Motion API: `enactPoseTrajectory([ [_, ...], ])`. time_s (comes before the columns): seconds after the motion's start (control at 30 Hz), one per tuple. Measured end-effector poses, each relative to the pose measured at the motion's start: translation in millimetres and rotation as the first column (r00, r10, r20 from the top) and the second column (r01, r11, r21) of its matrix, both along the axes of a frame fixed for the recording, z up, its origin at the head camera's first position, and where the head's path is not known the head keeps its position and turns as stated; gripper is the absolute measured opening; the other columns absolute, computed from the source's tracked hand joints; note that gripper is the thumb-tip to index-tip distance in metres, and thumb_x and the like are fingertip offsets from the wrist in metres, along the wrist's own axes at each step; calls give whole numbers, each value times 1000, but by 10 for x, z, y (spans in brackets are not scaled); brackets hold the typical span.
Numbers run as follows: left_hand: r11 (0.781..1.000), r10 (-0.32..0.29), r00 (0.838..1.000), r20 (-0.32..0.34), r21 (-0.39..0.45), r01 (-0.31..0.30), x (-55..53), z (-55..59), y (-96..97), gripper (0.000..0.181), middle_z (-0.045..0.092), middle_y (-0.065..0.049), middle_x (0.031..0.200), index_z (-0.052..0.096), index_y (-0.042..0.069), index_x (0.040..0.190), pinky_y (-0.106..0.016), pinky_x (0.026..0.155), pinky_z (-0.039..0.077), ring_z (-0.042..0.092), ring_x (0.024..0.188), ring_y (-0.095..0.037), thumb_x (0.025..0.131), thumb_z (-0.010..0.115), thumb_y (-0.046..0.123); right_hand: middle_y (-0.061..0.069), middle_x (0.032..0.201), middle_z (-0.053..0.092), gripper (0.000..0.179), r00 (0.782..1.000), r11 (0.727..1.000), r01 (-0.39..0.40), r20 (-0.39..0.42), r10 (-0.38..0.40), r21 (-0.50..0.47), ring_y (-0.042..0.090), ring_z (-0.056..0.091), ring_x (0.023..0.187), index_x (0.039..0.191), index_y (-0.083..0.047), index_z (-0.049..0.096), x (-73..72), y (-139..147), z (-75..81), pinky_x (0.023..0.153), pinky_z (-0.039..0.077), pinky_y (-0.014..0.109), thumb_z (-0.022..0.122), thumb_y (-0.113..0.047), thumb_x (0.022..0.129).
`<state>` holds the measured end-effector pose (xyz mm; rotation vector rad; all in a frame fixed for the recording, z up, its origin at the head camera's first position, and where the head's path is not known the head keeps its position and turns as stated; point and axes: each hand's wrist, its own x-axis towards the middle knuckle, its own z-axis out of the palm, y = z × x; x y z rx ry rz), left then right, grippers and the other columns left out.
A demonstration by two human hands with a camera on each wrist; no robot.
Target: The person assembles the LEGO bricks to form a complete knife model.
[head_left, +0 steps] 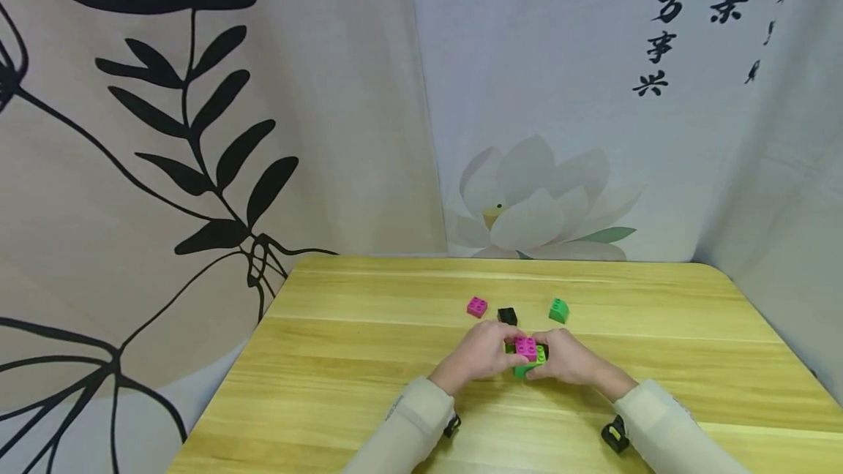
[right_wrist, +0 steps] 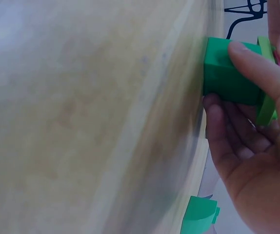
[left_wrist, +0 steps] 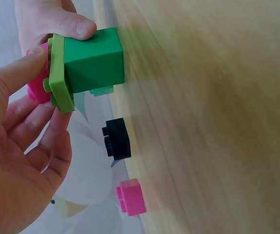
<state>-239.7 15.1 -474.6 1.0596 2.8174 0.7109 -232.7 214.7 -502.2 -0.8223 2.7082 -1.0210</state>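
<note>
Both hands hold a small stack of toy building bricks low over the table. It has a pink brick (head_left: 525,347) on top, a lime plate (left_wrist: 58,73) in the middle and a larger green block (left_wrist: 96,61) below. My left hand (head_left: 484,350) pinches the pink brick, its thumb on one side and fingers around the plate's edge. On the green block, my right hand (head_left: 569,357) has its thumb against one face and fingertips at another, as the right wrist view shows. Fingers hide parts of the stack; a dark bit beside the right fingertips is unclear.
Beyond the hands, a loose pink brick (head_left: 477,306), a black brick (head_left: 507,315) and a green brick (head_left: 558,310) with a curved side lie on the wooden table (head_left: 316,386). A printed curtain (head_left: 356,93) hangs behind the table's far edge.
</note>
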Motion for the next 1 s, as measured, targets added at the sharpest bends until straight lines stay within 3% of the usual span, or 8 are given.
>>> enactPoseTrajectory([
  [0.3, 998, 33, 998, 56, 49, -35, -7, -5, -28, 39, 66, 13, 96, 68, 17, 113, -15, 71, 44, 53, 82, 2, 80, 74, 38, -12, 81, 62, 30, 1000, 1000, 0, 5, 0, -11, 5, 53, 70, 92, -14, 66, -39, -18, -9, 62, 46, 23, 84, -26, 71],
  [0.53, 999, 31, 999, -21, -13, -32, 15, -13, -3, 38, 65, 14, 90, 69, 18, 109, -15, 68, 42, 51, 77, 1, 79, 75, 40, -11, 77, 62, 26, 1000, 1000, -6, 23, 6, -24, 5, 54, 68, 88, -13, 66, -14, -20, 4, 60, 48, 23, 84, -22, 71],
  [0.83, 992, 44, 994, -99, -113, -55, 34, 68, 57, 33, 65, 14, 85, 71, 20, 104, -15, 59, 38, 50, 69, 1, 78, 76, 40, -11, 76, 62, 26, 1000, 1000, -7, 17, 7, -13, 5, 55, 67, 87, -13, 66, -26, -14, 16, 59, 49, 24, 83, -22, 71],
  [1.0, 989, 47, 994, -102, -134, -61, 38, 74, 83, 32, 64, 15, 83, 71, 21, 102, -15, 56, 37, 48, 64, 1, 78, 76, 41, -13, 75, 60, 25, 1000, 1000, -10, -5, 10, 13, 4, 53, 65, 85, -15, 64, -29, -6, 6, 57, 47, 23, 83, -23, 71],
])
